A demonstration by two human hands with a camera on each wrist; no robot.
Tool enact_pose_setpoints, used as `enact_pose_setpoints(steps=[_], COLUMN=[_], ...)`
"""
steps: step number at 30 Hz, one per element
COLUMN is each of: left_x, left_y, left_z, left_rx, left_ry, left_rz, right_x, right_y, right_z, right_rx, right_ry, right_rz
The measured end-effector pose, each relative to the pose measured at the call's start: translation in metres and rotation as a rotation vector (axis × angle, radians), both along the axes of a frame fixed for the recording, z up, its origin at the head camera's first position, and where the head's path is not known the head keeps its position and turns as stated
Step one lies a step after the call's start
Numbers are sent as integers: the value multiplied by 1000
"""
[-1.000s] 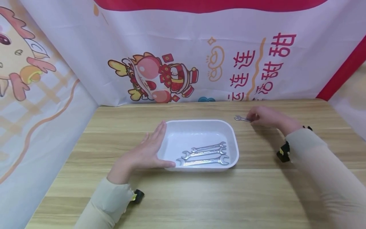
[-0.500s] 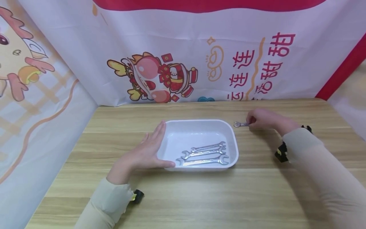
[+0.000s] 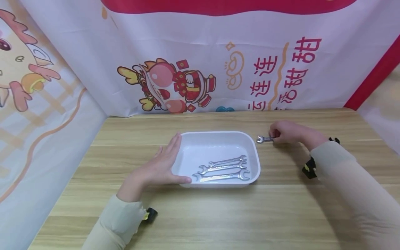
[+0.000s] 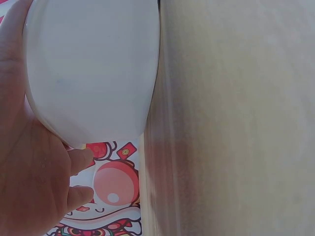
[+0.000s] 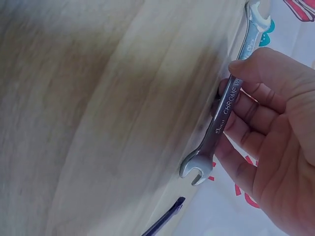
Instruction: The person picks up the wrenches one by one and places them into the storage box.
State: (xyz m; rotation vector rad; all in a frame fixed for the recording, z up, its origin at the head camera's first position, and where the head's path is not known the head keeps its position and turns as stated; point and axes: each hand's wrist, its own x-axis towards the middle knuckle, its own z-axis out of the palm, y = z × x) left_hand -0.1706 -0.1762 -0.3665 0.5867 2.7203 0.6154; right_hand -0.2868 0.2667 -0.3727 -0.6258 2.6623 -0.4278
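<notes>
I have a wooden surface [image 3: 218, 217] spreading around the white tray [image 3: 215, 132], which carries three wrenches [image 3: 225, 167] lying side by side toward its near wall. The left grip [image 3: 160, 168] rests spread wide against the tray's left end; the right grip [image 3: 289, 132], to the tray's right, holds a small wrench [image 5: 223, 118] narrowly between thumb and fingers. I read the step in hand as handling that small wrench just off the tray's far right corner; the next move, I judge, calls for a firm pinch and a steady tray. It looks shiny, slim, forked at both ends, with "CHROME" lettering along its shaft.
</notes>
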Motion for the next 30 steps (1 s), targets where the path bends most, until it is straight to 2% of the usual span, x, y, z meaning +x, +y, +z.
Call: enact_pose_setpoints(steps=[18,30], left_x=[0,0], left_y=[0,0], left_z=[0,-1], left_rx=[-7,-8], left_ry=[-6,14], left_rz=[5,-5], right_x=[7,9], right_y=[7,11], right_z=[2,2], right_rx=[-80,-86], right_ry=[-14,-5], right_rz=[23,25])
